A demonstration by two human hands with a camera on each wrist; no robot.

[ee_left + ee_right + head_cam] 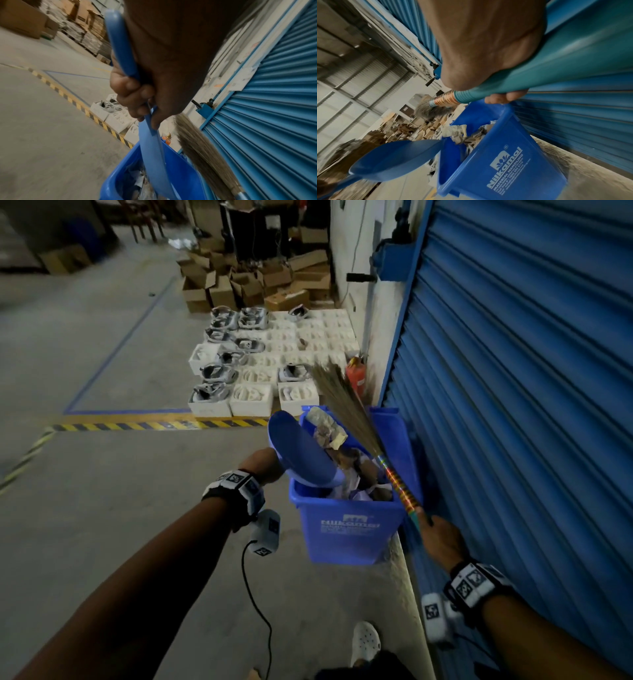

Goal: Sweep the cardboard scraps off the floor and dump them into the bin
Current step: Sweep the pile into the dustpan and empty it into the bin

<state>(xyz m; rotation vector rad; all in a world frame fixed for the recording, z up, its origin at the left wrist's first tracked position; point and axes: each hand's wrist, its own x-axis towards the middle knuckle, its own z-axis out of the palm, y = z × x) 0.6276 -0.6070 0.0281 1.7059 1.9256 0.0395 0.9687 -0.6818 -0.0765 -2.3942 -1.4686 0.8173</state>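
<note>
Blue bin (pixel 346 529) stands against the blue roller shutter (pixel 531 371), and white lettering on its front wall reads "Nilkamal" over "MATERIAL HANDLING"; the smaller lines below are too fine to read. Left hand (pixel 137 97) has its fingers wrapped tight round the handle of the blue dustpan (pixel 298 453), tipped over the bin's left rim. Cardboard scraps (pixel 346 460) lie heaped inside the bin with paper. Right hand (pixel 442 539), just right of the bin, grips the teal handle of the broom (pixel 346 409), bristles raised above the bin's far side.
</note>
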